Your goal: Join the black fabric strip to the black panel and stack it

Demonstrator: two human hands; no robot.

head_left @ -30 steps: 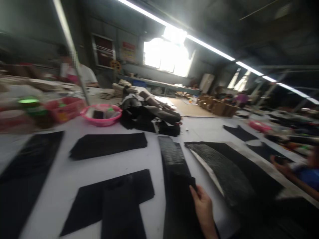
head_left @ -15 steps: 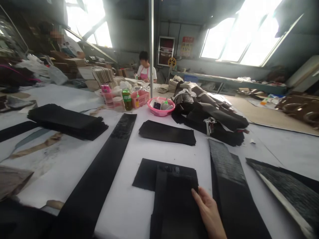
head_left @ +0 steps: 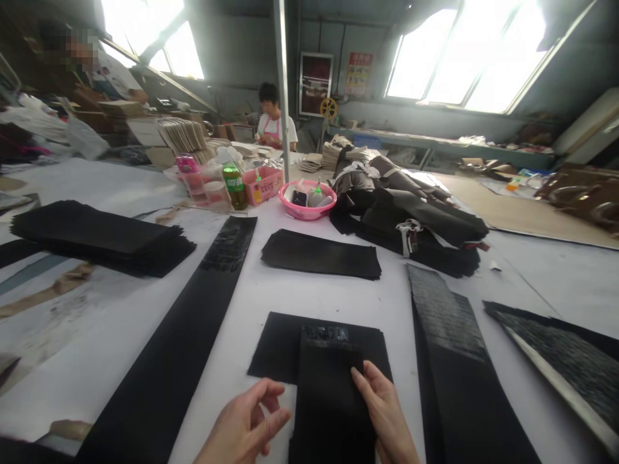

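**Left hand joins the right at the black strip**

Half a second ago only the right hand lay on the work; now the left hand (head_left: 246, 425) has come into view at seven o'clock of the black strip (head_left: 331, 393), its fingers loosely curled, holding nothing and just short of the strip's left edge. The right hand (head_left: 384, 412) has slid inward and lies flat on the strip's right side, fingers pressed together. The strip lies lengthwise over a black sheet (head_left: 280, 345) on the white table (head_left: 309, 293). A stack of black pieces (head_left: 322, 253) sits at twelve o'clock, a pink bowl (head_left: 307, 198) beyond it. Judging by this, both hands are now squaring the strip.
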